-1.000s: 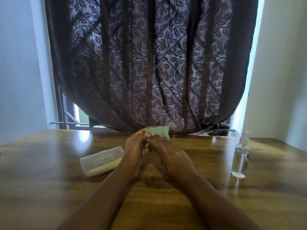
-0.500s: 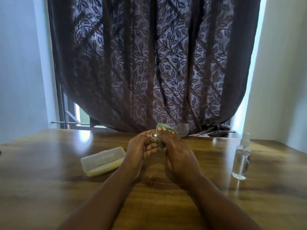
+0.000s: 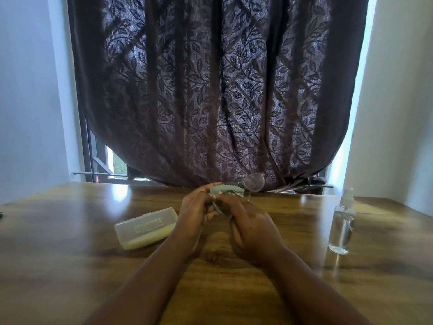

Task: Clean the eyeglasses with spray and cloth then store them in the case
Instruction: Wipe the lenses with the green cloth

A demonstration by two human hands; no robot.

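Both hands meet above the middle of the wooden table (image 3: pixel 70 266). My left hand (image 3: pixel 195 213) grips the eyeglasses (image 3: pixel 254 182), of which one round clear lens sticks out to the upper right; the other lens is hidden. My right hand (image 3: pixel 251 227) pinches a pale green cloth (image 3: pixel 225 191) with a zigzag edge, wrapped over the hidden lens between my fingers. A translucent plastic case (image 3: pixel 146 227) lies shut on the table left of my left hand. The clear spray bottle (image 3: pixel 342 225) stands upright at the right, well apart from my hands.
A dark leaf-patterned curtain (image 3: pixel 218 90) hangs over a window behind the table's far edge. White walls stand at both sides. A small dark object (image 3: pixel 1 215) shows at the table's left edge.
The cloth has shifted between my fingers, bunched half a second ago and now spread over the lens again. The visible lens has tilted a little. Case and bottle have not moved.
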